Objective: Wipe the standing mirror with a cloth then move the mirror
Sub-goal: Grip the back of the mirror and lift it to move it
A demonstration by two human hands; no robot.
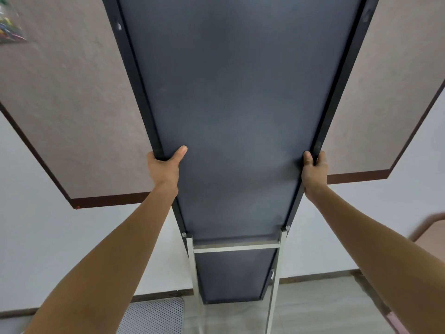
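Both hands clamped on mirror (236, 112) frame, back side facing.
Left hand (165, 168) and right hand (314, 172) level on opposite long edges, above stand (237, 247); long axis upright.

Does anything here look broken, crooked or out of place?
Nothing looks damaged. The mirror shows only its dark back panel, with its pale metal stand folded against it. The left hand and right hand each have a grip on a side edge. No cloth is in view.
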